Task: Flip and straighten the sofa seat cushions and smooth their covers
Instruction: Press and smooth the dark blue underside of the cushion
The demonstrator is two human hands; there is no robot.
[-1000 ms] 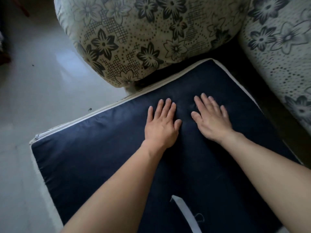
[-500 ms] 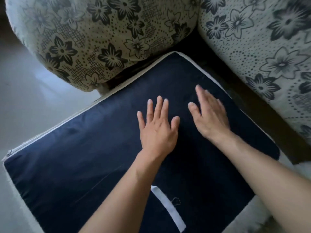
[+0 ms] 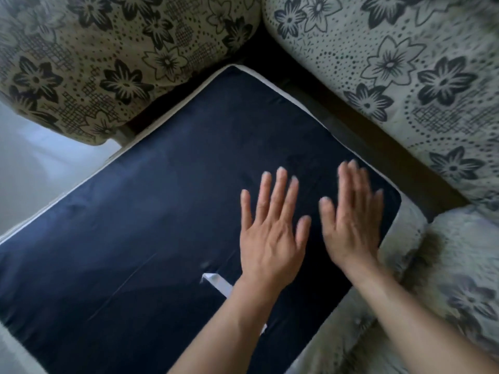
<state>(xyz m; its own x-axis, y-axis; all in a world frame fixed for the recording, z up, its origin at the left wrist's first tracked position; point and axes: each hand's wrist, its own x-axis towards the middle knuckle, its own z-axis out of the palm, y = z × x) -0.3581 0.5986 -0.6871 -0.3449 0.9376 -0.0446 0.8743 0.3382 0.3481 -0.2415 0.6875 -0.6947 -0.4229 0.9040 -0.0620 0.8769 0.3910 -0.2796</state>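
Both hands have slid toward the lower right of the frame. Left hand (image 3: 271,238) and right hand (image 3: 351,220) lie flat, fingers straight, gripping nothing, on the navy seat cushion (image 3: 151,238) at frame centre, beside the floral sofa armrest (image 3: 108,55).

The seat cushion (image 3: 167,211) is a plain dark navy, edged with white piping and crossed near the middle by a short white strip (image 3: 217,284). The sofa armrest (image 3: 108,58) on the far left wears beige fabric printed with black flowers, dots and cross-hatching, while the back cushion (image 3: 405,76) to the right is paler, greyish-white, with dark grey flowers and dotted swirls. The floor (image 3: 35,168) at the left is pale grey.
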